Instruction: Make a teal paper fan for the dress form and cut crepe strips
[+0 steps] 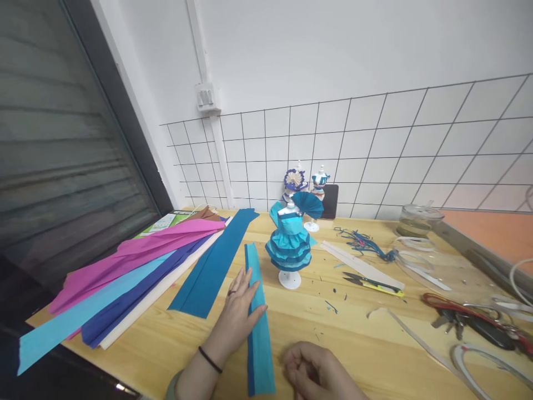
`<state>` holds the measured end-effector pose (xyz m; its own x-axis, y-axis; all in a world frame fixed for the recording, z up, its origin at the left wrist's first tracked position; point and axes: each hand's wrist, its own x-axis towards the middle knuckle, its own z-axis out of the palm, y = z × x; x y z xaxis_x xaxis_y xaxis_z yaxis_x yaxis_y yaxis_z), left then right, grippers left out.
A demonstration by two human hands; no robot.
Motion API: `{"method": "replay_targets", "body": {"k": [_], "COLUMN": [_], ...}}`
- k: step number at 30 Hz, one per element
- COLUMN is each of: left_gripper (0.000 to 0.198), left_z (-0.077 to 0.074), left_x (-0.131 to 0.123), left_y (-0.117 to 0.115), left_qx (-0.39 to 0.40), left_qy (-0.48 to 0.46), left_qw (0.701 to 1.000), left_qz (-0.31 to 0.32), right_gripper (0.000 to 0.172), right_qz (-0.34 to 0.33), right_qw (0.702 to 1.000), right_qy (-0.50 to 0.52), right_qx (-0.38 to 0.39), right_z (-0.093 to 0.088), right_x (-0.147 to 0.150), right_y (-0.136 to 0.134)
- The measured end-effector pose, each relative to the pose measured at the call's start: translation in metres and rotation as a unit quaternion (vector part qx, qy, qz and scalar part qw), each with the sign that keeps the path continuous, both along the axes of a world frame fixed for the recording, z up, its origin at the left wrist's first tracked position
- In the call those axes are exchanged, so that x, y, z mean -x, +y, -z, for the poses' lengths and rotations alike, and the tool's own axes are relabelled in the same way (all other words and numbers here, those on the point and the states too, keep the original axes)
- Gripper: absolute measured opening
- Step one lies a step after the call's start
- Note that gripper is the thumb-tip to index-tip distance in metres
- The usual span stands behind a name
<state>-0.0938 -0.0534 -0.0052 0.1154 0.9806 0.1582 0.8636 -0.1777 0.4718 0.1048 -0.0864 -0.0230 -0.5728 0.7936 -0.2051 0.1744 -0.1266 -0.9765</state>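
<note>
My left hand (240,308) lies flat with fingers stretched out, pressing on a long light-blue crepe paper strip (259,333) with a darker blue edge that runs toward me on the wooden table (353,333). My right hand (318,372) rests curled at the near edge, just right of the strip; nothing shows in its fingers. A small mannequin (289,247) in a layered turquoise paper dress stands just beyond the strip.
A dark blue paper strip (216,261) and a fan of pink, blue, purple and cream sheets (125,278) lie left. Yellow-handled snips (375,283), paper scraps, a glass jar (418,220), keys (470,322) and two more mannequins (310,189) sit right and behind.
</note>
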Motion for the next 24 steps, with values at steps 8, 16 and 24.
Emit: {"method": "replay_targets", "body": {"k": [8, 16, 24], "left_gripper": [0.055, 0.052, 0.051], "left_z": [0.003, -0.003, -0.011], "left_x": [-0.004, 0.014, 0.059], "left_y": [-0.002, 0.011, 0.025], "left_qx": [0.050, 0.002, 0.035], "left_qy": [0.036, 0.037, 0.172], "left_qw": [0.998, 0.994, 0.955], "left_qz": [0.016, -0.100, -0.240], "right_gripper": [0.032, 0.032, 0.052], "right_qz": [-0.017, -0.008, 0.027], "right_qw": [1.000, 0.999, 0.999], "right_qy": [0.001, 0.035, 0.024], "right_qx": [-0.006, 0.014, -0.001], "right_z": [-0.007, 0.009, 0.003], "right_x": [-0.004, -0.004, -0.007], "right_y": [-0.003, 0.003, 0.006]}}
